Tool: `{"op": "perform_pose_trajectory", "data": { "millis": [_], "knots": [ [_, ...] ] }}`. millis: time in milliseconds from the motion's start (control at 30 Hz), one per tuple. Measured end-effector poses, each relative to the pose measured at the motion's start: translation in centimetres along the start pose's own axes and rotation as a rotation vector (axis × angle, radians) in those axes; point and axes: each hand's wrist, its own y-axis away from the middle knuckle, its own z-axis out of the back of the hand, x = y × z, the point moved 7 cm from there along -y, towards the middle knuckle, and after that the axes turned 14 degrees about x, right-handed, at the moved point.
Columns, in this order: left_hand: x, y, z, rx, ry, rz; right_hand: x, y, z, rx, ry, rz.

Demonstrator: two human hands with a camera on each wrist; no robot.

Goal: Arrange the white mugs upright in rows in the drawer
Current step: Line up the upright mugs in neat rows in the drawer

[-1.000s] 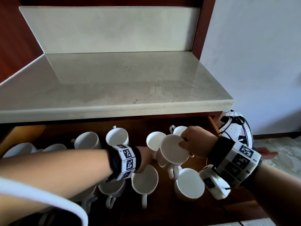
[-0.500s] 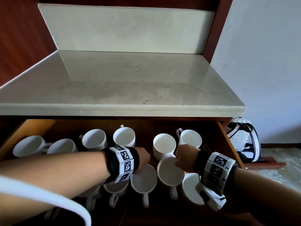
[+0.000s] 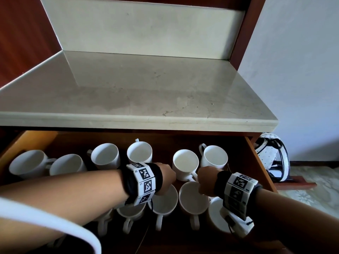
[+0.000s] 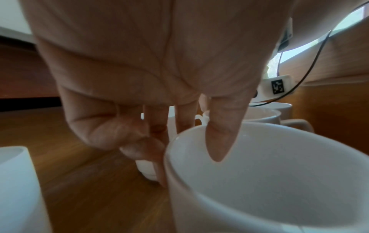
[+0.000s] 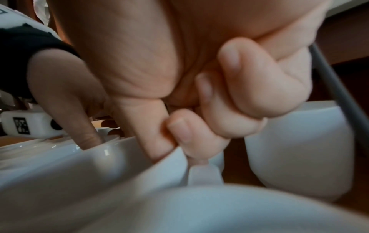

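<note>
Nearly done: two rows of upright mugs (image 3: 185, 161) in the drawer (image 3: 264, 173), left hand (image 3: 166, 177) and right hand (image 3: 206, 179) each pinching a front-row mug's rim.

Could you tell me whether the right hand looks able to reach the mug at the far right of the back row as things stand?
Probably yes: that mug stands just beyond the right hand, nothing between, though the hand would first release the mug it pinches.
</note>
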Motion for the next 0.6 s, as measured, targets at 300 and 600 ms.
{"op": "perform_pose_trajectory", "data": {
  "millis": [300, 600],
  "knots": [
    [-0.4, -0.2, -0.2, 0.075, -0.098, -0.005, 1.0, 1.5, 0.2, 0.046, 0.118, -0.023],
    [-0.7, 0.6, 1.1, 0.013, 0.191, -0.168, -3.6, 2.2, 0.6, 0.025, -0.170, -0.012]
  ]
}}
